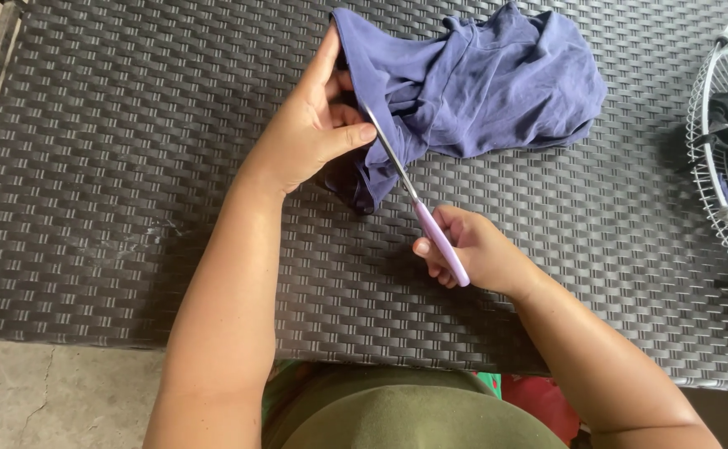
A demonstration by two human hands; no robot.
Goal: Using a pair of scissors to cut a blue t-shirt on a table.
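Blue-purple garment lies bunched at the far middle of the dark woven table, one edge pulled toward the person. Left hand pinches that edge, likely to keep it taut; right hand is closed around the lilac-handled scissors, blades reaching into the held fabric. White wire fan guard at right edge, well apart.
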